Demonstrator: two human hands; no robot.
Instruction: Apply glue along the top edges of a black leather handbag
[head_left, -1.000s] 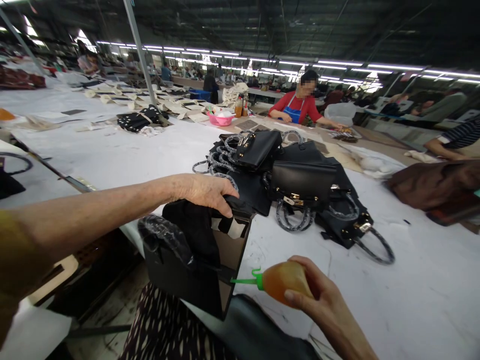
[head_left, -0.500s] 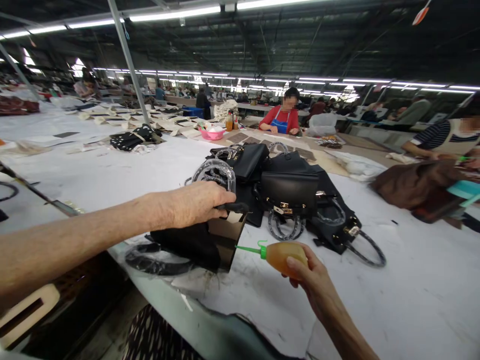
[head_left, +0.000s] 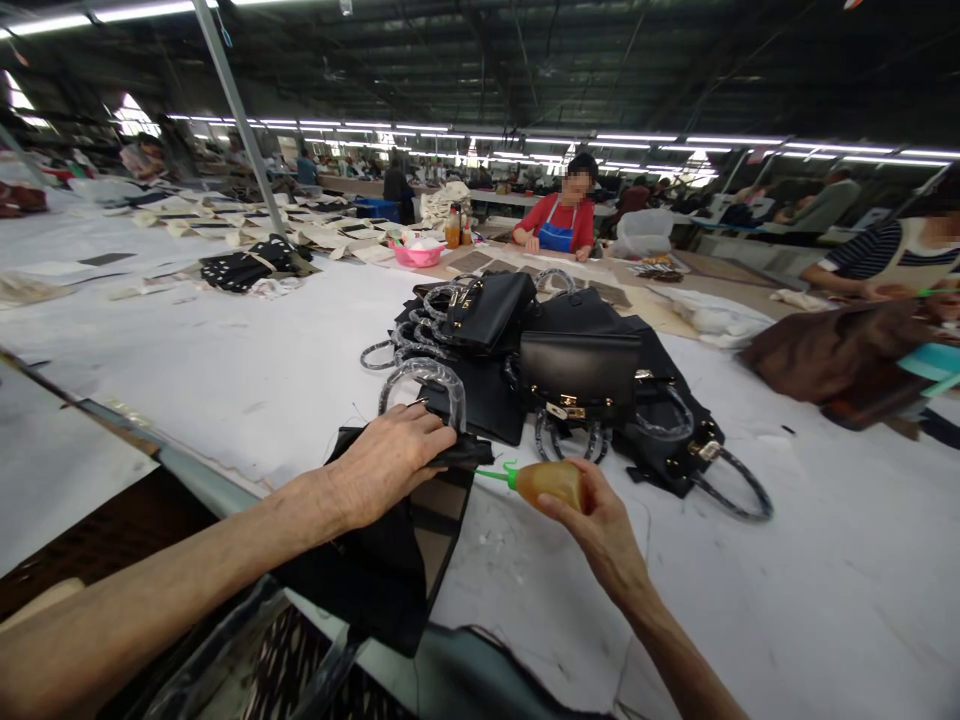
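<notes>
My left hand (head_left: 397,455) has its fingers bent over the top edge of an unfinished black handbag (head_left: 379,565) near the table's front edge. A plastic-wrapped handle (head_left: 459,395) stands up just beyond those fingers. The bag's right side shows brown and black panels; its lower left part overhangs the edge. In my right hand (head_left: 600,515) is a squeeze bottle (head_left: 553,486) of amber liquid, lying nearly level. Its thin green nozzle points left at the bag's top right edge; whether the tip touches is too small to tell.
Several black handbags (head_left: 577,370) with wrapped handles are piled beyond my hands on the white table (head_left: 825,590). A pink basin (head_left: 416,256) stands farther back. Across the table sits a person in red (head_left: 559,225); another person at the right handles brown material (head_left: 847,350).
The bag has shifted toward me and hangs farther over the edge, my left hand lower on it. My right hand has brought the bottle up and left, its nozzle closer to the bag's top edge.
</notes>
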